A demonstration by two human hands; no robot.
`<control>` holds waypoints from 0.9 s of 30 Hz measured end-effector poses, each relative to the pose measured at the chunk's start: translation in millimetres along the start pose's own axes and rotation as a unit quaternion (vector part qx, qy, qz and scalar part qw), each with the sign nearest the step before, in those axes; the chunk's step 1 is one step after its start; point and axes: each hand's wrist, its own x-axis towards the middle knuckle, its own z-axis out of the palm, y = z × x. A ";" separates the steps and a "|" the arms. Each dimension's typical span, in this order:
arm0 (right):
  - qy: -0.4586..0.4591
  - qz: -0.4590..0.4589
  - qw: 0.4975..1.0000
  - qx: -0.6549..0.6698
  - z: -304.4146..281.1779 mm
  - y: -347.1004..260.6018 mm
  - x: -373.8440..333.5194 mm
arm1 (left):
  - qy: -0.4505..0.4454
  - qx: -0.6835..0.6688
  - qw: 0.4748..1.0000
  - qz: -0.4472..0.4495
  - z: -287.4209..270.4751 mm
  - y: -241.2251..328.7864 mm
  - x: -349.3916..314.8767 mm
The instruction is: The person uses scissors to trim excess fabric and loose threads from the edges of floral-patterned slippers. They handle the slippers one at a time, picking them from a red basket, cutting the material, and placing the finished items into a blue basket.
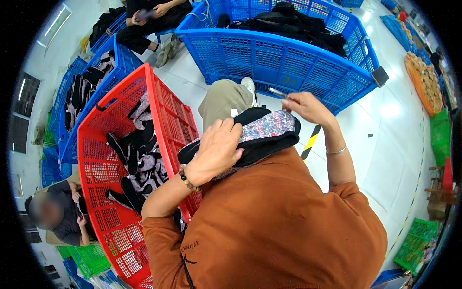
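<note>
Across my lap lies a black slipper [269,126] with a floral-patterned sole, and more black fabric shows beside it. My left hand [216,147] grips its near left part, fingers bent over the top and thumb along the side. At the far right end of the slipper, my right hand [305,106] is closed around a small metal tool [278,93], which looks like thread snips. The tool's tip points up and left, away from the slipper. What lies under my left palm is hidden.
A red crate [166,120] holding several black and floral slippers stands close on my left. Ahead is a large blue crate [279,62] of black pieces. Another blue crate [113,72] stands far left. Two people sit nearby, one ahead, one at left.
</note>
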 end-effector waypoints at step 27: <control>0.085 -0.167 0.976 0.114 58.7 -92.7 99.8 | 0.142 -0.443 0.870 -0.161 -0.7 -86.1 1.3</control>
